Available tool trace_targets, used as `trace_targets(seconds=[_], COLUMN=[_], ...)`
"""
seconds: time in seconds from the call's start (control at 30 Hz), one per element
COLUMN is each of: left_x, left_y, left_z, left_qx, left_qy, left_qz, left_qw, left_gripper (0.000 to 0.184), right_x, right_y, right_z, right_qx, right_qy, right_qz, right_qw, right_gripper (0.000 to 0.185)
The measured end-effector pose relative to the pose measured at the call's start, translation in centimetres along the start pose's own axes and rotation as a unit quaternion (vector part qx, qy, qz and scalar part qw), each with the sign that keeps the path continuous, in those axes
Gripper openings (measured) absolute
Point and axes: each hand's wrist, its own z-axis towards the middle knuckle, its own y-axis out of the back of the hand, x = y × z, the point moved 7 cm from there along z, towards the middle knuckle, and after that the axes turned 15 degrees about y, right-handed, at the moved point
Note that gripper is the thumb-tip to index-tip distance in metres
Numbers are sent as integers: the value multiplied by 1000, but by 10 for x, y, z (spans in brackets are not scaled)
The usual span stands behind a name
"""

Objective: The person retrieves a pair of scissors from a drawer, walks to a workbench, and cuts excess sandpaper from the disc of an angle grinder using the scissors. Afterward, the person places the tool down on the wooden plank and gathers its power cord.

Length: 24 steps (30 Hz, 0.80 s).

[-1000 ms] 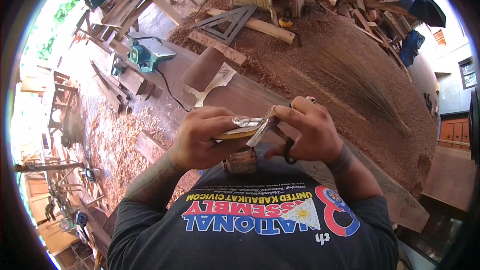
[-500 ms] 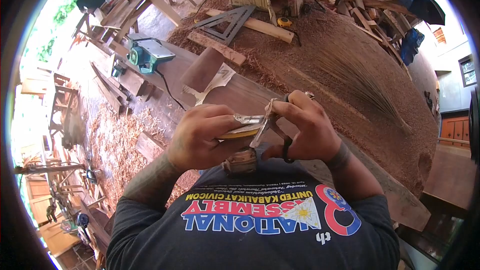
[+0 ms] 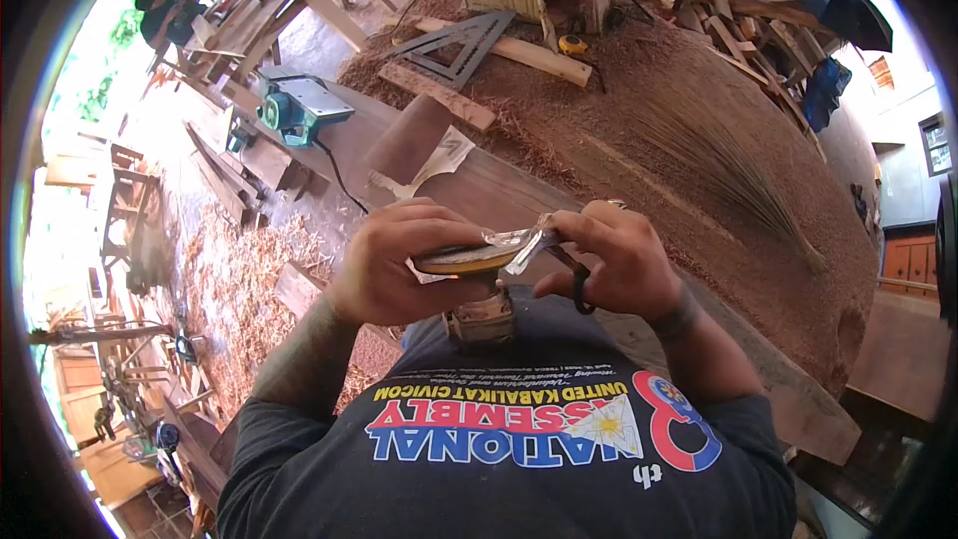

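My left hand [image 3: 399, 262] grips a round, flat disc [image 3: 464, 261] with a yellowish edge, in front of my chest. A crinkled silvery strip [image 3: 524, 248] lies over the disc's right side. The fingers of my right hand [image 3: 621, 262] pinch that strip's upper end, and a dark loop [image 3: 580, 289] hangs at this hand's thumb. Below the disc shows a brownish cylindrical body [image 3: 481, 321]; whether it joins the disc is hidden. Beyond my hands, a brown curled sheet [image 3: 410, 140] and torn pale paper [image 3: 439, 165] rest on a long wooden board [image 3: 509, 180].
A green power tool [image 3: 299, 108] with a black cord sits on the board's far left. Further off are a grey triangular square [image 3: 459, 48], a yellow tape measure [image 3: 573, 45], a stick broom [image 3: 733, 180] and scrap wood [image 3: 738, 25]. Another person [image 3: 168, 15] is at the upper left.
The disc has tilted, showing more of its face, and my left hand has shifted slightly left. The silvery strip has changed its bend. The other person has moved a little left and raised their arms.
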Motion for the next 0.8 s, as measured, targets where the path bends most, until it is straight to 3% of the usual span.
trace_targets(seconds=[0.13,0.33,0.53,0.8], left_x=[25,40,29,32], left_y=[-2,-26,-26,-29], left_z=[-8,-10,-14,-16], left_qx=[40,-9,41,29], left_qy=[12,-7,36,-1], left_qz=[-72,-230,-127,-207], left_qw=[996,973,990,978], left_gripper=[43,47,45,43], right_x=[-6,-10,-2,3], right_y=[-11,-9,-2,-3], right_z=[-4,-5,4,-2], right_qx=[-15,-18,-20,-13], right_qy=[-2,-13,-5,12], right_qz=[49,46,59,4], right_qw=[999,999,998,1000], right_gripper=[70,71,70,70])
